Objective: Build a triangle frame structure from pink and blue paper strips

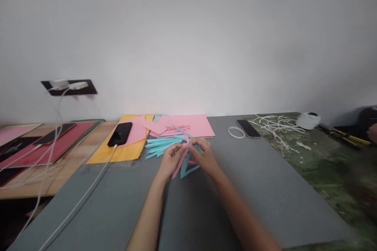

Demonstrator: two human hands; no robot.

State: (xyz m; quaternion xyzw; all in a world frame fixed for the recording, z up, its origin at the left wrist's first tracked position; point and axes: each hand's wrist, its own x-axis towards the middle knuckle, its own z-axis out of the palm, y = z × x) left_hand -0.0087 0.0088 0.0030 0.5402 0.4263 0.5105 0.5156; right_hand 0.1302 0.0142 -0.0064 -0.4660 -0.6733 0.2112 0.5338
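Both hands meet over the middle of the grey table. My left hand (172, 159) pinches a pink paper strip (179, 166) that slants down toward me. Close beside it, my right hand (204, 156) has its fingertips closed on the same pink and blue paper piece. Below the fingers hangs a folded blue paper strip (185, 169), bent into an angular shape; the fingers hide where it joins the pink one. Just behind the left hand lies a fan of loose blue paper strips (159, 147). Thin pink strips (176, 130) rest on pink sheets (200, 123) at the back.
A black phone (120, 134) with a white cable lies on a yellow folder (100, 155) to the left. At the right are a white ring (236, 132), another phone (249, 128), white strands (275, 125) and a white roll (308, 120). A wall socket (70, 87) holds chargers.
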